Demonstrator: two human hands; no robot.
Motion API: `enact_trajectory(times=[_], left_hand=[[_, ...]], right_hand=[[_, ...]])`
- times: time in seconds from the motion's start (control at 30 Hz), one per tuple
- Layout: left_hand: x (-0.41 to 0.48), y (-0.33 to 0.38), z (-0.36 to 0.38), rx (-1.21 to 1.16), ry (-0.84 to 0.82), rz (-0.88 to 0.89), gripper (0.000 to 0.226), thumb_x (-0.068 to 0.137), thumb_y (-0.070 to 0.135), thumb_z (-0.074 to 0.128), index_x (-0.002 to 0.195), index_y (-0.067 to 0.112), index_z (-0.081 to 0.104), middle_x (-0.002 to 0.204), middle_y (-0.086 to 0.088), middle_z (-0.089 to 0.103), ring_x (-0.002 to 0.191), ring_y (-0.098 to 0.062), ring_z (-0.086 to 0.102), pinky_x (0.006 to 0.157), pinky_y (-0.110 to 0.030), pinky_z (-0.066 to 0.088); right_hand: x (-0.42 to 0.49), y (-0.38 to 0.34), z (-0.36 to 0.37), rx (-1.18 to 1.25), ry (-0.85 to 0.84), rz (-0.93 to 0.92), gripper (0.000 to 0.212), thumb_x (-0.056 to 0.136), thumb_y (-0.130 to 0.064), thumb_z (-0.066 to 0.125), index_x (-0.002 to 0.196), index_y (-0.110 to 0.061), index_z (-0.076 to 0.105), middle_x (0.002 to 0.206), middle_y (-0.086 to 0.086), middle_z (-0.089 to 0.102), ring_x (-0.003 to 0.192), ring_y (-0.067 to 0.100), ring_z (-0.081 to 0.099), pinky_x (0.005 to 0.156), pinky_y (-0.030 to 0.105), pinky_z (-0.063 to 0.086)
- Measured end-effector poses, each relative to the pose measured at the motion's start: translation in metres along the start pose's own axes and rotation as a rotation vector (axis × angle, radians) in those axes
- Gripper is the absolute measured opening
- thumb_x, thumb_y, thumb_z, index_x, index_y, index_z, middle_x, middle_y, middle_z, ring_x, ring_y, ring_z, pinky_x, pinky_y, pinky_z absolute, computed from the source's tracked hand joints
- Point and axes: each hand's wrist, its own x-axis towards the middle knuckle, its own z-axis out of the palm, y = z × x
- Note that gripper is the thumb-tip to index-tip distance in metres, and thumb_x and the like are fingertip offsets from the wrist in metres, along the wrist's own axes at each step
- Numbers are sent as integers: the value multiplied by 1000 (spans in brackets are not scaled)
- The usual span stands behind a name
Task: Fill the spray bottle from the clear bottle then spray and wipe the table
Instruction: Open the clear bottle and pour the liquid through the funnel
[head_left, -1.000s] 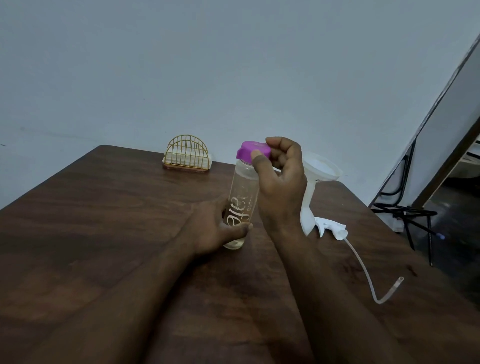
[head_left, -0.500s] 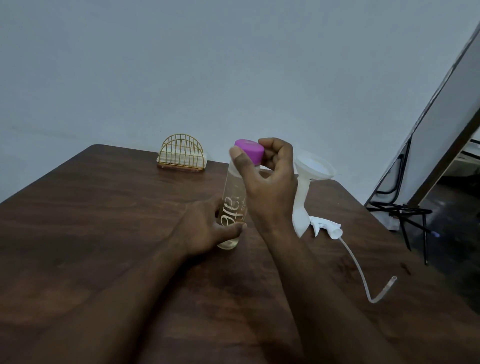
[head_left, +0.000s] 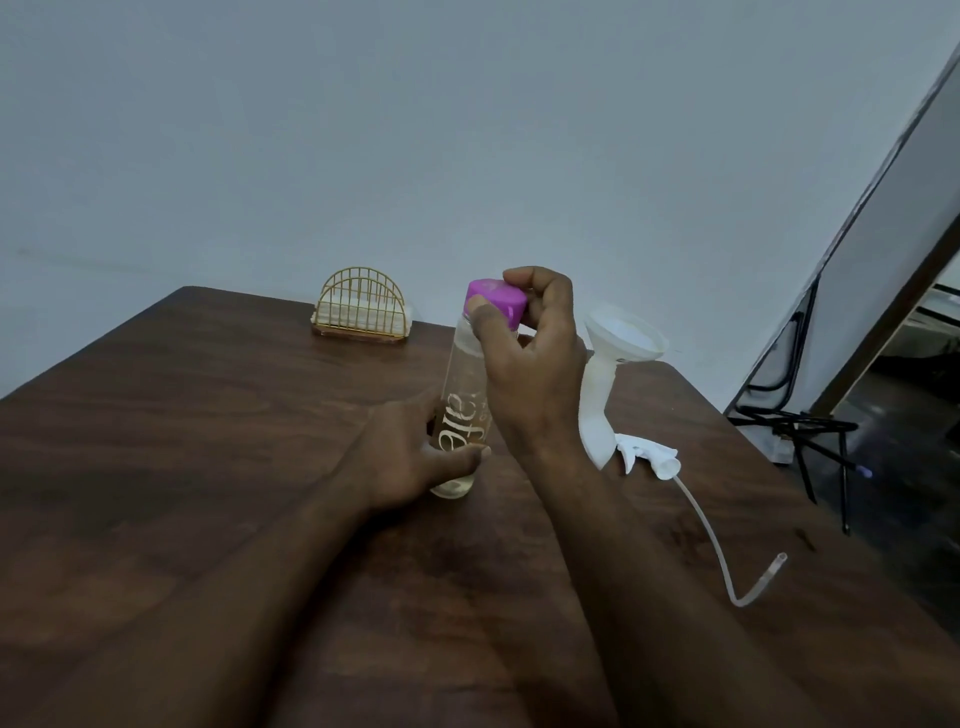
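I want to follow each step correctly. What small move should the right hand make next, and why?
Probably lift the purple cap clear of the clear bottle. The right hand grips the cap, which sits tilted on the neck, the left hand steadies the base, and the spray bottle already holds a funnel.

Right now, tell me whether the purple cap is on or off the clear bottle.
Coming off: the purple cap sits tilted over the clear bottle, pinched by the right hand.
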Motion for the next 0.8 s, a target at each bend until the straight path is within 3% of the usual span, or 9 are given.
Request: enact_trajectory(times=[0.07, 0.17, 0.3, 0.43, 0.53, 0.6, 0.7, 0.8], left_hand=[[1, -2, 1, -15, -7, -21, 39, 66, 67, 72, 100, 50, 62, 97, 33, 71, 88, 10, 69, 73, -17, 50], [1, -5, 2, -28, -5, -30, 41, 66, 67, 74, 101, 49, 62, 98, 33, 71, 88, 10, 69, 73, -19, 50], [1, -5, 1, -20, -3, -4, 41, 69, 67, 76, 106, 57, 60, 100, 35, 71, 90, 11, 68, 73, -18, 50], [1, -6, 2, 1, 18, 22, 37, 69, 67, 73, 103, 61, 59, 96, 37, 70, 86, 12, 68, 68, -8, 46], [1, -7, 2, -10, 17, 25, 37, 70, 67, 74, 102, 64, 57, 96, 38, 70, 87, 13, 68, 68, -8, 47], [2, -7, 3, -21, 12, 13, 39, 70, 66, 75, 105, 62, 58, 99, 37, 70, 89, 13, 68, 71, -13, 49], [2, -9, 3, -31, 20, 12, 41, 70, 65, 76, 108, 57, 60, 99, 35, 70, 89, 12, 68, 70, -16, 49], [2, -9, 2, -44, 16, 13, 43, 70, 67, 76, 109, 55, 62, 100, 35, 70, 91, 11, 68, 67, -11, 51]], right_hand=[[1, 0, 2, -50, -12, 6, 52, 85, -45, 84, 121, -20, 57, 104, -9, 65, 88, 3, 63, 74, 21, 52], [3, 3, 3, -94, 20, -18, 56, 81, -48, 88, 120, -20, 59, 112, -3, 63, 93, 12, 63, 76, 28, 55], [2, 1, 0, -51, 56, -29, 47, 83, -38, 87, 119, -19, 63, 106, -6, 69, 92, 6, 66, 74, 21, 53], [2, -1, -1, 11, 12, 2, 41, 85, -34, 74, 121, -18, 63, 100, -16, 68, 85, -8, 64, 69, 10, 47], [5, -2, 1, -39, -26, 28, 54, 84, -47, 85, 124, -23, 58, 101, -16, 66, 86, -10, 63, 70, 12, 50], [7, -2, 0, -69, -6, 23, 59, 79, -53, 87, 122, -24, 59, 106, -12, 65, 91, -3, 63, 71, 13, 50], [9, -3, -1, -62, 37, -6, 52, 78, -48, 90, 115, -26, 61, 108, -11, 67, 94, 5, 65, 72, 16, 52], [7, -2, -2, -15, 15, 1, 42, 84, -39, 87, 114, -24, 62, 101, -14, 68, 91, 0, 65, 74, 17, 53]])
